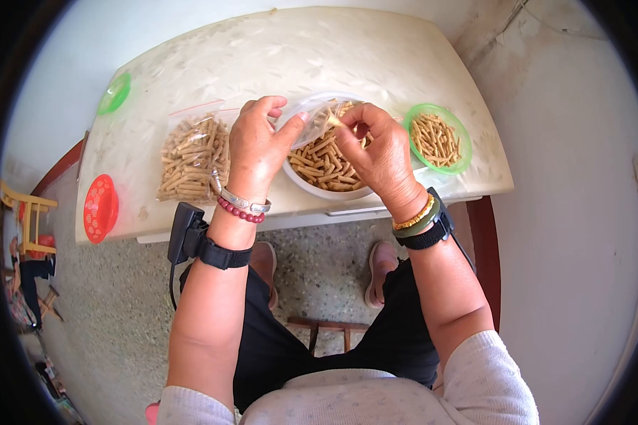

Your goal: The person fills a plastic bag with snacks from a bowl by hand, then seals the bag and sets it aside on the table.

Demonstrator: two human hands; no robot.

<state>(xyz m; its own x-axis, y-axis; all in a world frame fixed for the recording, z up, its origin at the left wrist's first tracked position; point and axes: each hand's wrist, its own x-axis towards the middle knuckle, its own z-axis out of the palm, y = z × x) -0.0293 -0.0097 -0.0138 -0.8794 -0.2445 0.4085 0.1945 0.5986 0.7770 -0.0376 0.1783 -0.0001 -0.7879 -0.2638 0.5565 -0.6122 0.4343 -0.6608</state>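
Note:
A thin clear plastic bag (315, 129) stretches between my two hands, over a wide white bowl (305, 185) heaped with short tan sticks (331, 160). At the bag's left side is my left hand (256, 145), its thumb against the plastic and its index finger held away; its other fingers are partly hidden. On the other side my right hand (377, 150) pinches the bag with thumb and forefinger, where something pale shows at the tips. Beside my left wrist lie filled clear bags (191, 159) of the same sticks. A green basket (468, 150) of sticks stands right of my right hand.
The pale patterned table (262, 49) curves along its far edge. A red basket (101, 208) sits at its left front, a green dish (115, 93) at the back left. Walls flank the table. A wooden stool (326, 326) shows between my legs; a wooden chair (32, 216) stands far left.

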